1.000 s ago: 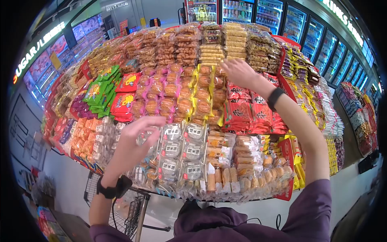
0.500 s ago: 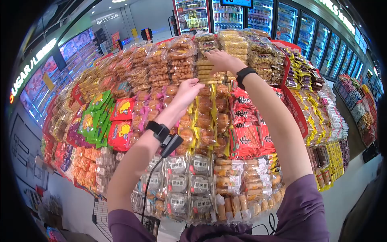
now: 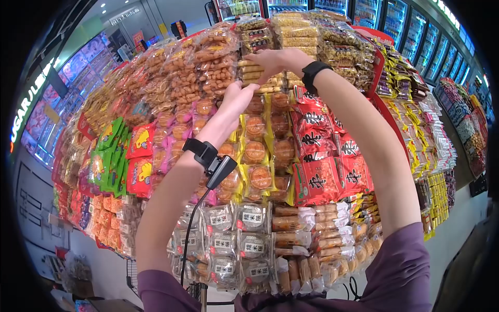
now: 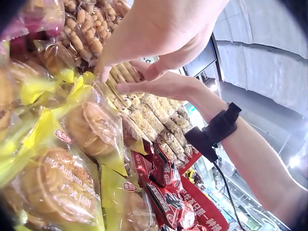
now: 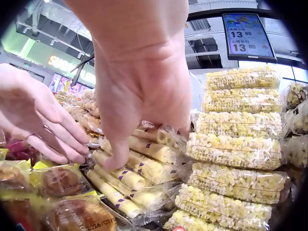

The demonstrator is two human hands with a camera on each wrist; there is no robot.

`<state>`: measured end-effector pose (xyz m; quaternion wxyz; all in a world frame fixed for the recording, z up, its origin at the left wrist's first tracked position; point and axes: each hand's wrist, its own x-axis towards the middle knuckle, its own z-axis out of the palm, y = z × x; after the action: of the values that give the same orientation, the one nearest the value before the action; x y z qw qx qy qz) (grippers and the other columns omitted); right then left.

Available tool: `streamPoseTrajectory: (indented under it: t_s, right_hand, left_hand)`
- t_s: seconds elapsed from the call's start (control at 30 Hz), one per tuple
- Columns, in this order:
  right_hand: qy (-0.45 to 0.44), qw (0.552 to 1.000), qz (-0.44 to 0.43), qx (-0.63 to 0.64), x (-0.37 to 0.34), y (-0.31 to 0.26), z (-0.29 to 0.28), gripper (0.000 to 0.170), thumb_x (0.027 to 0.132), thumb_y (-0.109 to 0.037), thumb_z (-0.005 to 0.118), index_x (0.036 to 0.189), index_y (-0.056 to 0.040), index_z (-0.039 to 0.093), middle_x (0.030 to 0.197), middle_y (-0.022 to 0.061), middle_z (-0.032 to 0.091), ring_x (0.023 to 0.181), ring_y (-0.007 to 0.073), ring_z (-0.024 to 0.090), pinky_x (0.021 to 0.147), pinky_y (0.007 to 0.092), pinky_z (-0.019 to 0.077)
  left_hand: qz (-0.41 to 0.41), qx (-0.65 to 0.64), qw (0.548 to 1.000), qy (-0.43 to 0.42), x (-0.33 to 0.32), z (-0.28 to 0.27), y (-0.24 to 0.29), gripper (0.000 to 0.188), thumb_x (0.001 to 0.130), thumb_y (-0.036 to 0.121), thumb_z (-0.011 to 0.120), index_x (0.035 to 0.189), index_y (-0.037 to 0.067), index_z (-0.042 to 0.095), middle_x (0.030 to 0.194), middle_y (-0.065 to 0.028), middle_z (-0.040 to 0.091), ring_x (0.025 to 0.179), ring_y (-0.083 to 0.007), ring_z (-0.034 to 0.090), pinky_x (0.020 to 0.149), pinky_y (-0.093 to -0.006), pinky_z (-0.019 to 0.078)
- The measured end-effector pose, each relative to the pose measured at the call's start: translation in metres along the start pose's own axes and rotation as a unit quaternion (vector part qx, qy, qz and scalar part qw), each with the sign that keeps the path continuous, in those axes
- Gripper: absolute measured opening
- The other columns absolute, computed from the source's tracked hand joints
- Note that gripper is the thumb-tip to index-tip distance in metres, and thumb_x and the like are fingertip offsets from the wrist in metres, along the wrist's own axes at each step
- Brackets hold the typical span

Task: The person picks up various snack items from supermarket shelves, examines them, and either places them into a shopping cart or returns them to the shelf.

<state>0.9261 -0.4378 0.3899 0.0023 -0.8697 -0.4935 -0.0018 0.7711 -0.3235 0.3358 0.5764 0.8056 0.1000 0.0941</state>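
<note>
Packaged pale egg rolls [image 5: 156,151] are stacked in the middle of the display. My right hand [image 3: 275,61] reaches over them from the right, its thumb [image 5: 117,156] down against the wrappers; in the right wrist view its other fingers are mostly hidden behind the palm. Several rolls show between thumb and fingers in the left wrist view. My left hand [image 3: 236,99] is just left of the stack, palm toward it, with straight fingers [image 5: 62,137] at the near left edge of the rolls and nothing held. Round wrapped mooncakes [image 4: 60,183] lie under the left wrist.
Popcorn-like bars [image 5: 236,142] rise right of the rolls; bagged brown snacks [image 3: 213,65] stand left. Red packets [image 3: 317,182] lie nearer on the right, clear-boxed cakes [image 3: 252,244] at the front. A price screen [image 5: 248,36] hangs behind.
Both hands have moved forward to the egg rolls. The left rose from over the front boxes; the right shifted left from beside the mooncakes. The view has moved closer to the display.
</note>
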Motion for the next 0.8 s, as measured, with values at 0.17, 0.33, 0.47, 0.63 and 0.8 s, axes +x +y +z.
streamPoseTrajectory:
  t_s: [0.17,0.33,0.47,0.63,0.8]
  right_hand:
    - [-0.007,0.999,-0.034,-0.012,0.008,0.006,0.002,0.107,0.069,-0.034,0.084,0.151,-0.0053,0.022,0.135,0.0199,0.053,0.126,0.0350,0.048,0.102,0.0435,0.0428]
    - [-0.011,0.995,0.032,-0.089,-0.008,-0.018,-0.007,0.109,0.063,-0.040,0.089,0.147,-0.0125,0.026,0.134,0.0144,0.054,0.121,0.0319,0.056,0.090,0.0468,0.0510]
    - [0.012,0.995,-0.001,-0.100,0.006,-0.002,0.005,0.105,0.067,-0.042,0.086,0.148,-0.0125,0.026,0.132,0.0142,0.056,0.119,0.0325,0.057,0.091,0.0458,0.0508]
    - [-0.022,0.993,0.102,-0.052,0.008,-0.010,-0.011,0.064,0.082,-0.047,0.067,0.133,-0.0102,0.053,0.122,0.0114,0.065,0.109,0.0329,0.063,0.088,0.0447,0.0516]
    - [-0.125,0.976,0.080,-0.162,0.007,-0.025,-0.038,0.049,0.092,-0.036,0.054,0.132,-0.0068,0.055,0.123,0.0158,0.063,0.111,0.0347,0.061,0.092,0.0450,0.0494]
  left_hand:
    - [0.019,-0.020,1.000,-0.001,-0.006,-0.002,0.004,0.063,0.091,0.024,0.061,0.137,-0.013,0.038,0.138,-0.0210,0.047,0.126,-0.0225,0.048,0.106,-0.0334,0.0392]
    - [0.034,-0.026,0.999,-0.010,-0.017,0.001,0.013,0.059,0.092,0.022,0.059,0.137,-0.011,0.040,0.137,-0.0185,0.049,0.126,-0.0221,0.047,0.105,-0.0345,0.0387]
    - [0.048,-0.014,0.997,-0.052,-0.017,0.004,0.017,0.049,0.093,0.021,0.057,0.134,-0.004,0.048,0.129,-0.0110,0.056,0.117,-0.0181,0.051,0.100,-0.0319,0.0384]
    - [0.043,-0.026,0.998,-0.043,-0.006,0.002,0.003,0.042,0.094,0.019,0.055,0.130,-0.002,0.051,0.120,-0.0068,0.061,0.105,-0.0133,0.054,0.094,-0.0294,0.0397]
    - [0.028,-0.028,0.998,-0.049,-0.019,0.005,0.015,0.048,0.095,0.015,0.051,0.137,-0.005,0.041,0.126,-0.0119,0.060,0.120,-0.0182,0.051,0.103,-0.0316,0.0357]
